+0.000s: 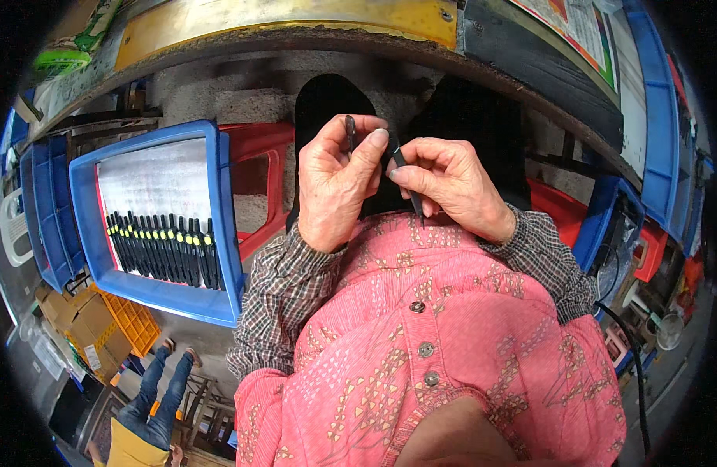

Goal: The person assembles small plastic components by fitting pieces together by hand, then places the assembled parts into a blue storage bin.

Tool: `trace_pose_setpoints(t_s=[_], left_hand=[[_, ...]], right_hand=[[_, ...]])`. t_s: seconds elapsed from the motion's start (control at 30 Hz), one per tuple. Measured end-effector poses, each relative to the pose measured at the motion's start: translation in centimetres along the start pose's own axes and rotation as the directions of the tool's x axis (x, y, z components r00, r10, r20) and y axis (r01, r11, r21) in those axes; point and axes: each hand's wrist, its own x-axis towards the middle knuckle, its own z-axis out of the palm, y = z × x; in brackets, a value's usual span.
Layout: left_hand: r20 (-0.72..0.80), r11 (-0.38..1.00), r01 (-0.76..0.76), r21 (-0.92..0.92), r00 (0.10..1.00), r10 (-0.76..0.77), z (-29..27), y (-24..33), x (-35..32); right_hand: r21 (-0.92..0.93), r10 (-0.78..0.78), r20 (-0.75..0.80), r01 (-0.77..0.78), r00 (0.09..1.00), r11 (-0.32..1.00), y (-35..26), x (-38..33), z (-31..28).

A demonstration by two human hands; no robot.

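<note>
Over my pink patterned top [421, 311], my right hand [456, 179] is pinching a slim black piece [397, 158] between thumb and fingers, its lower end pointing toward my lap. Just beside it, my left hand [335, 183] is clamping a short dark piece [351, 134], its thumb tip reaching the slim piece's top. To my left, a blue tray [228, 206] is holding a row of black pieces with yellow dots [164, 245]. Ahead, the table [296, 40] is spanning my view; farther behind, a person in a yellow top [140, 445] is standing.
</note>
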Motion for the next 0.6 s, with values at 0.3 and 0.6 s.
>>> trace_pose_setpoints(t_s=[0.3, 0.6], left_hand=[[0.031, 0.999, 0.02, 0.039, 0.999, -0.021, 0.0, -0.07, 0.42], [0.017, 0.998, 0.04, 0.042, 0.999, -0.04, 0.05, -0.12, 0.47]], right_hand=[[0.004, -0.012, 0.001, 0.012, 1.0, 1.0, 0.12, -0.08, -0.13], [0.013, -0.018, -0.001, 0.018, 1.0, 1.0, 0.27, 0.04, -0.17]])
